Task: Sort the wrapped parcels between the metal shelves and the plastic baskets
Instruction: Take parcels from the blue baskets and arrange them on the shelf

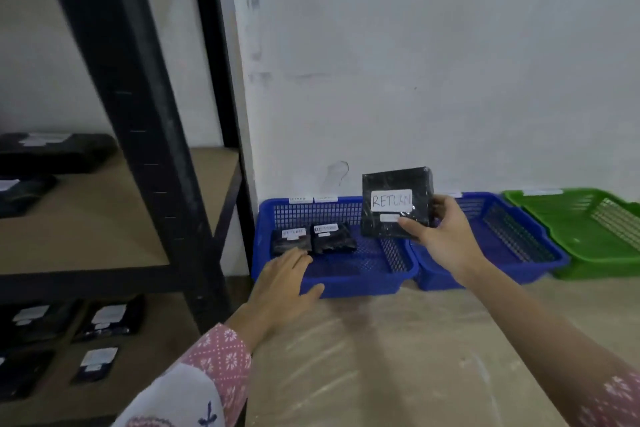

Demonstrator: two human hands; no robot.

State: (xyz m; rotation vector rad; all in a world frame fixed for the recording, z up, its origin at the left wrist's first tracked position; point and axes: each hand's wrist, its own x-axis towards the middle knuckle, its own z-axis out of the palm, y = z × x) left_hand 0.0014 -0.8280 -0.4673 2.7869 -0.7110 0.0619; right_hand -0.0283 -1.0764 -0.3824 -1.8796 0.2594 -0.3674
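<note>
My right hand [446,239] grips a black wrapped parcel [388,180] with a white label reading RETURN, held upright above the left blue basket [346,282]. Two smaller black parcels [292,243] [334,239] with white labels lie at the back left of that basket. Resting flat on the basket's front left rim, my left hand [285,282] has its fingers spread and holds nothing; the fingertips touch the nearer small parcel.
A second blue basket [519,253] and a green basket [595,246] stand to the right along the white wall. A black metal shelf unit [138,135] at left holds several black parcels on its boards. The floor [398,357] is plastic-covered.
</note>
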